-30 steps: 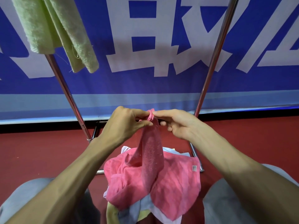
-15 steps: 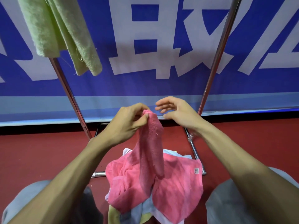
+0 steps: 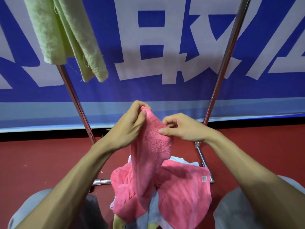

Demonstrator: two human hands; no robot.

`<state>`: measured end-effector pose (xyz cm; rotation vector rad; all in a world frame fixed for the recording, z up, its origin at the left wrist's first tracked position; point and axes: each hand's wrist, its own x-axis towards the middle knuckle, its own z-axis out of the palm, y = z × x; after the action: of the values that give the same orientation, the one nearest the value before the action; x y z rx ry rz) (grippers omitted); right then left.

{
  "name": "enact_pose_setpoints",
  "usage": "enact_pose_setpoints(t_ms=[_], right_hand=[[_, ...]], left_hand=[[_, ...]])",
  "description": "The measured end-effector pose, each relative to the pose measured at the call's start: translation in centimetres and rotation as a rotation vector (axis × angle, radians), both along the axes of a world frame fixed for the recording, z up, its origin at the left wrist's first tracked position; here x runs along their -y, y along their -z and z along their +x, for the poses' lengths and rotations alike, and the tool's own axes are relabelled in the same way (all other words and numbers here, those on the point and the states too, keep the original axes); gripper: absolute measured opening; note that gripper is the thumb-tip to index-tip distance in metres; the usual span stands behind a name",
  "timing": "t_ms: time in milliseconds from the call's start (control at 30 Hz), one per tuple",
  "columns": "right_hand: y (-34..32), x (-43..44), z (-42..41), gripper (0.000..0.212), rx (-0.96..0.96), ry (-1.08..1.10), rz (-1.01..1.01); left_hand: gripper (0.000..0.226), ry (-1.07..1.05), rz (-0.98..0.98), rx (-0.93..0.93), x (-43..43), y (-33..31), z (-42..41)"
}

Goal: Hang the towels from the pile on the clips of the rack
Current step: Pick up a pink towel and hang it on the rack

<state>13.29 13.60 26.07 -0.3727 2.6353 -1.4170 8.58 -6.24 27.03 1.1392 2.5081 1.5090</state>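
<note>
A pink towel (image 3: 153,146) rises from the pile (image 3: 181,192) between my knees. My left hand (image 3: 130,128) pinches its top corner. A little lower and to the right, my right hand (image 3: 183,128) pinches the towel's edge with thumb and fingers. The rest of the pink cloth drapes over light blue, white and yellow towels (image 3: 153,210) below. A green towel (image 3: 66,35) hangs at the upper left; its clip is out of view. The rack's two metal poles, left (image 3: 74,100) and right (image 3: 226,58), slant upward.
A blue banner with large white characters (image 3: 151,47) fills the background behind the rack. The rack's base bars (image 3: 204,162) lie on the red floor (image 3: 41,162). My grey-clad knees (image 3: 247,212) frame the pile on both sides.
My right hand, which had let go of the towel and opened half a second ago, has come back down and pinched the towel's edge. The left hand kept hold and lifted the corner slightly.
</note>
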Motion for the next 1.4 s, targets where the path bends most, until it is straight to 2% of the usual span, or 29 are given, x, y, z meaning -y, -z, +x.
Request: enact_pose_setpoints(t_ms=[233, 367, 500, 700, 800, 833, 933, 1033, 1200, 1300, 1400], right_hand=[[-0.4, -0.3, 0.0, 0.014, -0.161, 0.145, 0.115], [-0.8, -0.7, 0.0, 0.011, -0.230, 0.214, 0.239], [-1.0, -1.4, 0.3, 0.010, -0.223, 0.213, 0.314], [-0.7, -2.2, 0.2, 0.009, -0.198, 0.209, 0.462], [-0.1, -2.9, 0.0, 0.025, -0.143, 0.242, 0.549], [-0.1, -3.1, 0.0, 0.025, -0.147, 0.263, 0.556], [-0.3, -3.5, 0.0, 0.008, -0.209, 0.354, 0.473], [-0.6, -3.7, -0.2, 0.008, -0.296, 0.545, 0.284], [-0.9, -3.5, 0.1, 0.009, -0.264, 0.869, -0.291], [-1.5, -3.7, 0.8, 0.014, -0.265, 0.953, -0.406], [-3.1, -3.4, 1.2, 0.011, -0.322, 0.952, -0.420]], left_hand=[[0.019, -0.015, -0.125, -0.005, 0.7, 0.0, -0.9], [0.019, -0.113, -0.190, -0.180, 1.0, -0.3, -0.9], [0.015, -0.200, -0.194, -0.228, 1.0, -0.3, -0.9], [0.013, -0.209, -0.212, -0.277, 0.5, 0.1, -0.9], [0.013, -0.247, -0.180, -0.255, 0.3, 0.0, -1.0], [0.013, -0.267, -0.162, -0.241, 0.4, -0.1, -1.1], [0.008, -0.275, -0.026, -0.110, 0.8, -0.2, -1.8], [0.006, -0.249, 0.141, 0.068, 0.8, 0.0, -2.1], [0.014, -0.222, 0.304, 0.246, -0.9, 0.5, -0.6], [0.009, -0.234, 0.350, 0.301, -1.0, -0.4, -0.8], [0.007, -0.206, 0.392, 0.353, -0.7, -2.9, -1.1]])
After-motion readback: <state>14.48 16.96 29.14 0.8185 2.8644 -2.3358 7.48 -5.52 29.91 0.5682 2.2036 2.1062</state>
